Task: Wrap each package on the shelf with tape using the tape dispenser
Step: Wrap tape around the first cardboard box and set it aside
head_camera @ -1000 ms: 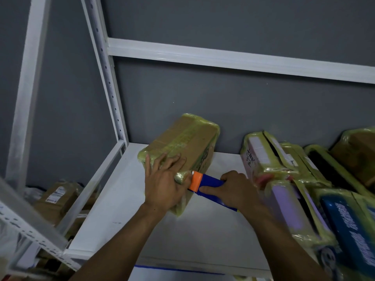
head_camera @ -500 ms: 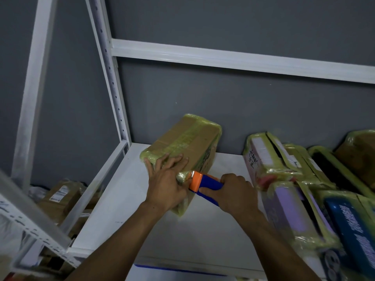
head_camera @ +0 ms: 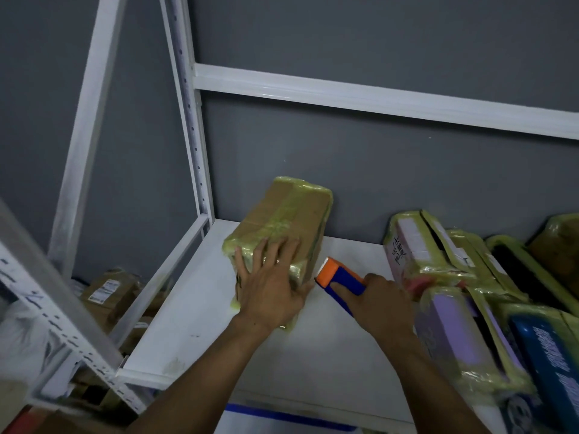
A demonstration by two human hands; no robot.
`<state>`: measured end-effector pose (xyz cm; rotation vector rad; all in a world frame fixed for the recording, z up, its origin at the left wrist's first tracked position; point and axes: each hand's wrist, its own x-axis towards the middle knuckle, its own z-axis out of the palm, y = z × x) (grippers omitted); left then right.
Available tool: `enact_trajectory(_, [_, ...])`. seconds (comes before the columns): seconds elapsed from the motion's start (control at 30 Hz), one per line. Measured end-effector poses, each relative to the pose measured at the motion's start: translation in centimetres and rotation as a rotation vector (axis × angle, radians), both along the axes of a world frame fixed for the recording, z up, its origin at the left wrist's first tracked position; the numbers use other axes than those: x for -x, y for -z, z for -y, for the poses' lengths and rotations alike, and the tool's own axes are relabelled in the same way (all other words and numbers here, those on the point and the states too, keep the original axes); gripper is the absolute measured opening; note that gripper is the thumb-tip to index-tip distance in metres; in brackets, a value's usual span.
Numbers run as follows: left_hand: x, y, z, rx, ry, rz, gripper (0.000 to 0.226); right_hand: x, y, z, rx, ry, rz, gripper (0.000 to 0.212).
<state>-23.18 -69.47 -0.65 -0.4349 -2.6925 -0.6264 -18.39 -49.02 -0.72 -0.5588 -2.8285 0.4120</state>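
press the wrap down on the brown package

your left hand (head_camera: 269, 289) lies flat, fingers straight and spread, on the near end of the brown package (head_camera: 291, 214). the package stands left of centre on the white shelf (head_camera: 194, 324), its far end close to the grey wall (head_camera: 376, 170). press that palm firmly so the box cannot slide, and rub the yellowish tape (head_camera: 297, 270) into the near corner.

just right of your thumb sits the orange nose of the tape dispenser (head_camera: 340, 278), with your right hand (head_camera: 380, 303) curled round its blue body. i cannot tell whether a strip joins it to the box. check that first, then pull low and straight.

far left, the level below holds labelled cardboard boxes (head_camera: 108, 291). this shelf holds the brown package and, at right, a leaning row of wrapped packages (head_camera: 438, 261).
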Motion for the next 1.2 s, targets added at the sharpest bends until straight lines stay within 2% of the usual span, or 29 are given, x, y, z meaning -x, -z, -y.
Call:
enact_trajectory(0.07, [-0.2,0.3,0.5,-0.052,0.046,-0.016,0.068,-0.2,0.0,-0.4,0.069,0.013,-0.003,0.067])
enact_trajectory(0.17, [-0.4,1.2,1.4,-0.115,0.123,-0.183,0.036,-0.5,0.0,-0.4,0.165,0.031,-0.014,0.067])
enact_trajectory(0.23, [-0.1,1.6,1.5,-0.12,0.097,-0.25,0.03,-0.6,0.0,-0.2,0.289,0.041,-0.045,0.062])
enact_trajectory(0.33, [0.0,1.5,0.9,-0.073,0.043,-0.243,0.03,-0.6,0.3,0.2,0.498,0.028,-0.12,0.06])
enact_trajectory(0.47, [-1.1,1.4,0.0,-0.119,-0.038,-0.272,0.036,-0.6,0.5,1.0,0.637,-0.021,-0.097,0.056])
enact_trajectory(0.6, [-1.5,0.9,0.6,0.016,-0.139,-0.179,0.066,-0.1,0.5,1.6,0.714,-0.049,-0.06,0.054])
enact_trajectory(0.77, [0.0,0.9,3.3,0.068,-0.106,-0.154,0.039,0.5,0.4,2.5,0.792,-0.066,-0.054,0.054])
enact_trajectory(0.9, [1.9,0.6,4.8,0.123,-0.183,-0.159,0.038,1.3,-0.1,3.6,0.831,-0.111,-0.053,0.051])
enact_trajectory(1.03, [3.5,0.0,6.0,0.15,-0.22,-0.071,0.039,1.9,-0.5,4.6,0.855,-0.154,-0.053,0.049])
enact_trajectory(1.2, [6.0,-0.7,8.3,0.062,-0.22,-0.013,0.04,2.5,-1.0,5.7,0.853,-0.164,-0.055,0.049])
